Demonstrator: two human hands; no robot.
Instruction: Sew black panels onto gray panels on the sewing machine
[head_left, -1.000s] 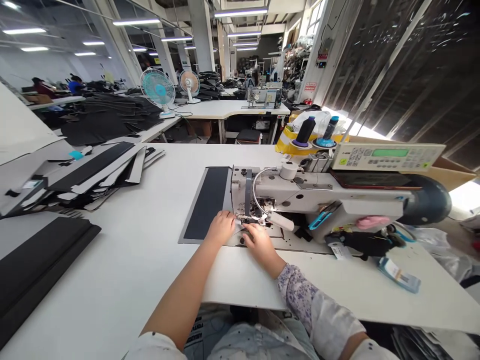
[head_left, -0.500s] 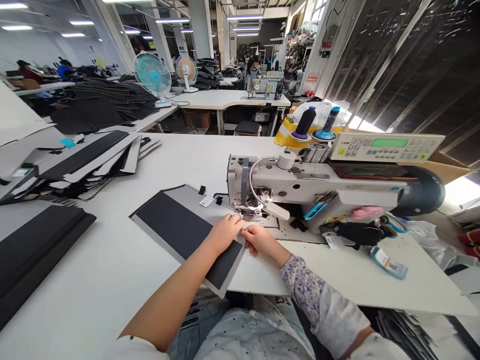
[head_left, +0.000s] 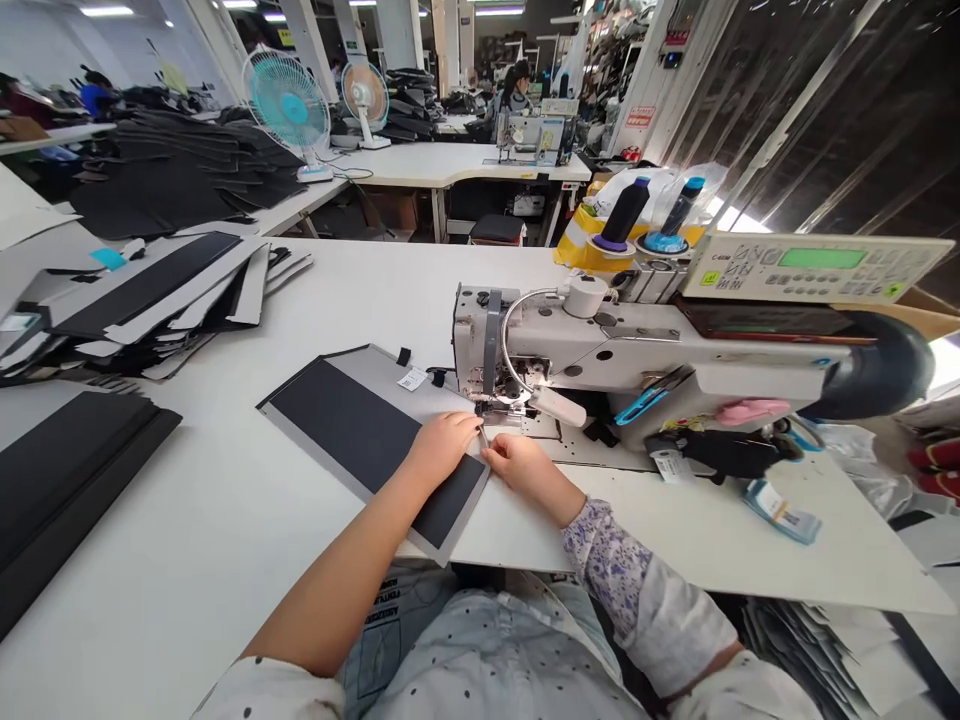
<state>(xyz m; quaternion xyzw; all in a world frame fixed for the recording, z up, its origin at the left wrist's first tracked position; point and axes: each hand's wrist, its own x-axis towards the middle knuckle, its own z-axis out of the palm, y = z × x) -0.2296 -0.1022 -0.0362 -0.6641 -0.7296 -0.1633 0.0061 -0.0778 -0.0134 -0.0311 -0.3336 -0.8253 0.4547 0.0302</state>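
Observation:
A grey fabric panel with a wide black strip (head_left: 352, 425) lies slanted on the white table, its upper right corner close to the needle area of the sewing machine (head_left: 555, 350). My left hand (head_left: 444, 448) rests on that corner, fingers together and pressing the fabric. Just right of it, my right hand (head_left: 521, 468) pinches the panel's edge between thumb and fingers. A white label (head_left: 412, 378) and small black tabs sit along the panel's far edge. The needle and presser foot are too small to make out clearly.
Stacked black and grey panels (head_left: 67, 450) lie at the left, with more pieces (head_left: 180, 300) behind. Thread spools (head_left: 626, 215) and a control panel (head_left: 821, 268) stand beyond the machine. Labels (head_left: 784, 510) lie at right. A person (head_left: 514, 90) sits in the background.
The view has tilted down slightly and shifted. My right hand's fingers have closed in more at the panel's edge; my left hand has stayed on the corner.

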